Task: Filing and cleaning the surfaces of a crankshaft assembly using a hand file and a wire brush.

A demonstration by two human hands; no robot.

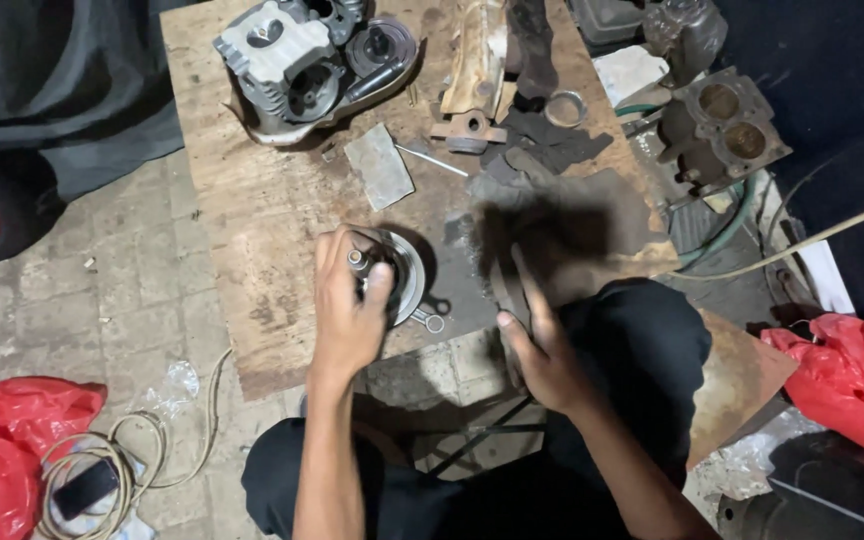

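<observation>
In the head view, a person sits low by a wooden board [252, 210] that lies on a brick floor. The left hand [347, 310] is wrapped around a round metal part [402, 272] with a short shaft on top, and the fingers grasp it tight. The round part sits on the board near the middle of the picture. A small wrench [428, 319] lies just beside it, at about 4 o'clock from the part. The right hand [537, 345] is at 3 o'clock from the left hand. It is blurry, and its fingers are stretched out flat and hold nothing. A flat grey plate [379, 165] lies on the board at 12 o'clock from the round part. A big grey engine head [292, 65] sits farther up at 11 o'clock. A metal block with two round holes [727, 125] rests at 2 o'clock, off the board. Red plastic bags [852, 375] lie at the far right and far left.
</observation>
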